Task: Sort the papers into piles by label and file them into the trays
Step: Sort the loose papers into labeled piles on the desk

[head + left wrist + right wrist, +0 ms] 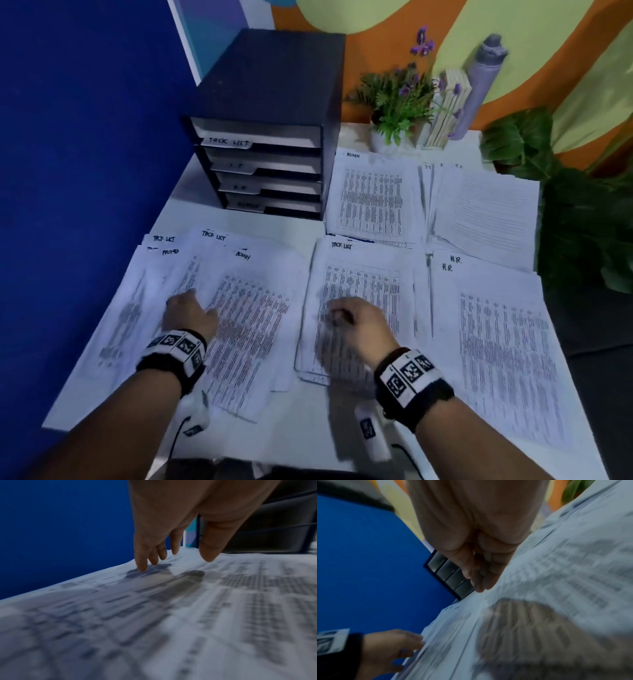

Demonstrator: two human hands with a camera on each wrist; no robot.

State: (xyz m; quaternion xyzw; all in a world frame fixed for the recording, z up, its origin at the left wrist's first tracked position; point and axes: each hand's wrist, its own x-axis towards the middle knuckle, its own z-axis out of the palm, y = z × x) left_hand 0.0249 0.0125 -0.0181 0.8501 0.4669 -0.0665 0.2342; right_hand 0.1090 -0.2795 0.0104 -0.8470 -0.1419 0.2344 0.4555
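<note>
While the left hand point(187, 313) lies with straight fingers point(142, 563) spread on the loose, overlapping papers point(246, 329) at the table's point(308, 421) front left, its fingertips touch the sheets and it holds nothing. These unsorted sheets carry handwritten ADMIN and TASK LIST labels at their tops. Just beside them, toward the front middle, the right hand point(356, 323) hovers close over the TASK LIST pile point(363, 284) with fingers curled inward; whether it pinches a sheet cannot be told. To the right of that pile, at the front right edge, lies the H.R. pile point(503, 346). Behind it, near the back right, sits the IT pile point(486, 212), and the ADMIN pile point(373, 198) lies just beside it. A dark tray cabinet point(270, 113) stands at the back left corner, its four stacked trays tagged. Potted plants point(397, 99) and a grey bottle point(483, 78) stand along the back edge.
</note>
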